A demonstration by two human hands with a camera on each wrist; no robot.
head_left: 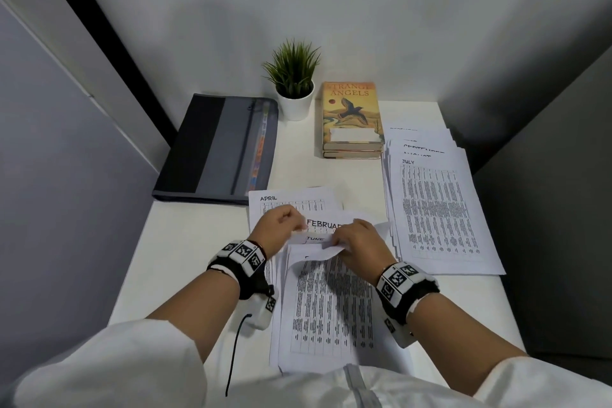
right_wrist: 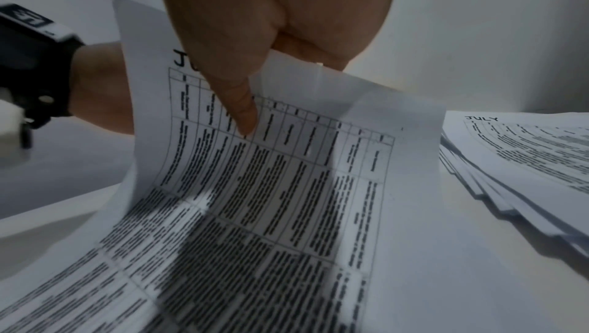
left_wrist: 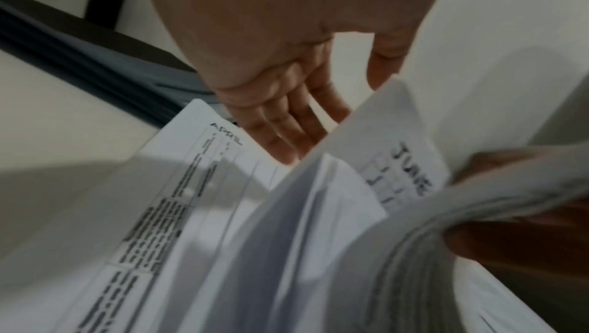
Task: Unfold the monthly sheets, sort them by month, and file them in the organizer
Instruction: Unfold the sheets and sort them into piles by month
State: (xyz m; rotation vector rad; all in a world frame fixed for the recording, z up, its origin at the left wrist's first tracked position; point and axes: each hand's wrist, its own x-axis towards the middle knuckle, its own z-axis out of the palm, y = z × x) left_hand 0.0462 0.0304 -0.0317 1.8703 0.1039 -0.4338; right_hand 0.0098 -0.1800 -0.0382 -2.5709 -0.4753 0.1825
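As both hands (head_left: 281, 225) (head_left: 359, 243) pinch thin, curling June sheet (head_left: 314, 238)

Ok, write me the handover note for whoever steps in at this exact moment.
Left hand and right hand both pinch the June sheet by its top edge, lifted off the near pile.
April sheet and February sheet lie behind it, unsorted.
Done: fanned stack on the right, July on top.
Left: sort the near pile, then file everything; the organizer lies closed, far left.
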